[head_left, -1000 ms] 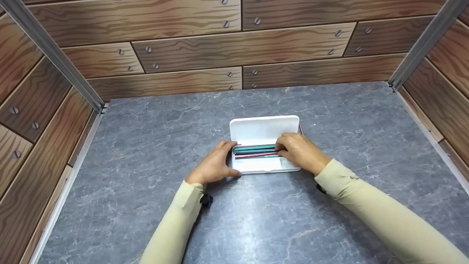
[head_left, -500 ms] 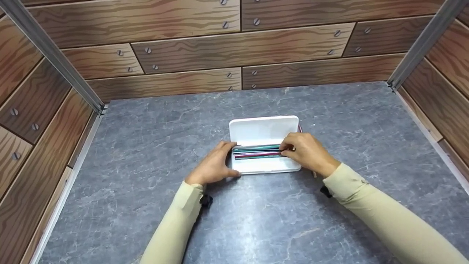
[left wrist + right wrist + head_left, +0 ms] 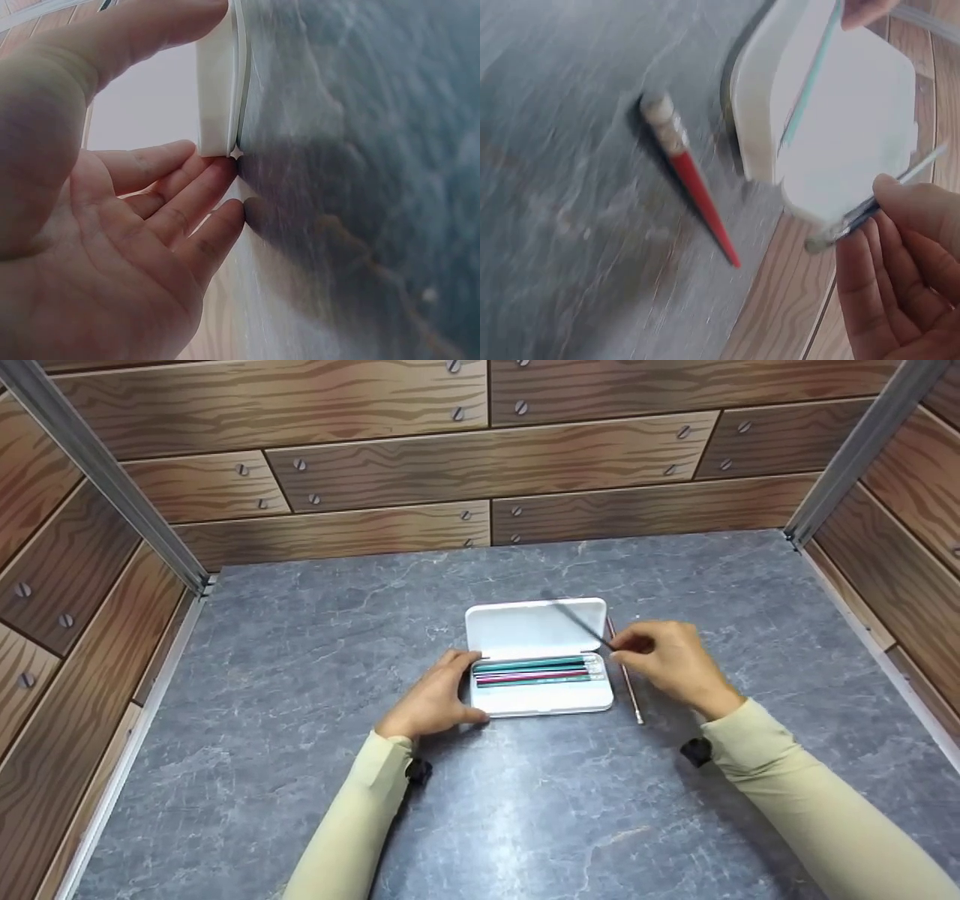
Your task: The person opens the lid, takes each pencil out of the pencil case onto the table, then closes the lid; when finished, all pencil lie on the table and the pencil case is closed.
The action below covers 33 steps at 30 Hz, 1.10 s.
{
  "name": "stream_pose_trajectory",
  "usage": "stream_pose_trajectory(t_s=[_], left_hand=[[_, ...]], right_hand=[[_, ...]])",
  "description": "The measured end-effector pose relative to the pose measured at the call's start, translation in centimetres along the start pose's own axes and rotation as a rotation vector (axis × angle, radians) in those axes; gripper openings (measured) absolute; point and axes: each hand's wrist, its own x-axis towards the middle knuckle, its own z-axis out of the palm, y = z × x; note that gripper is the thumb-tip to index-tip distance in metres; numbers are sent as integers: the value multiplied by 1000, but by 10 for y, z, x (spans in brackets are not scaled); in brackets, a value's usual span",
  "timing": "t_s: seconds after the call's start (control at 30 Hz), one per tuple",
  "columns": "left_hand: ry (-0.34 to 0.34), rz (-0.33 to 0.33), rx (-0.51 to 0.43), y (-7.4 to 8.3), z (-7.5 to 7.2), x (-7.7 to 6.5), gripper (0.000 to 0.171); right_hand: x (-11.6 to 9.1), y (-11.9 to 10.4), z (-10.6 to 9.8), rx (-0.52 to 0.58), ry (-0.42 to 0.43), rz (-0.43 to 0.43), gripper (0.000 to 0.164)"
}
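An open white pencil case (image 3: 540, 703) lies on the table, its lid (image 3: 517, 631) raised at the back. Several pencils (image 3: 525, 672), green, dark and red, lie lengthwise inside. At the case's left end rests my left hand (image 3: 431, 703), thumb along the front edge and fingers fairly straight against the end. Between thumb and fingertips, my right hand (image 3: 671, 664) pinches a dark pencil (image 3: 577, 622) near its eraser end. That pencil slants up in front of the lid, clear of the case. A red pencil (image 3: 697, 191) with an eraser lies on the table just right of the case.
Grey marbled table (image 3: 315, 630) surrounds the case. Wood-patterned panels (image 3: 390, 465) stand at the back and both sides, with metal posts (image 3: 855, 457) at the rear corners.
My right hand has lifted the dark pencil out of the case and moved right with it. The red pencil on the table now shows more fully. My left hand has stayed put.
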Motion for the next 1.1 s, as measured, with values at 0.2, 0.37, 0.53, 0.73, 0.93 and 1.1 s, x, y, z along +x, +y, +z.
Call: stream_pose_trajectory(t_s=[0.2, 0.37, 0.53, 0.73, 0.93, 1.1], left_hand=[[-3, -2, 14, 0, -1, 0, 100], [3, 10, 25, -1, 0, -1, 100], [2, 13, 17, -1, 0, 0, 100], [-8, 16, 9, -1, 0, 0, 100], [-7, 8, 21, -2, 0, 1, 100], [-5, -2, 22, -1, 0, 0, 100]], right_hand=[[-8, 11, -12, 17, 32, 136, 16], [-15, 23, -12, -15, 38, 202, 24], [-19, 30, -11, -20, -39, 292, 35], [-22, 33, -6, 22, -154, 417, 44], [-22, 33, -4, 0, -182, 430, 43], [-23, 32, -4, -11, -195, 438, 41]])
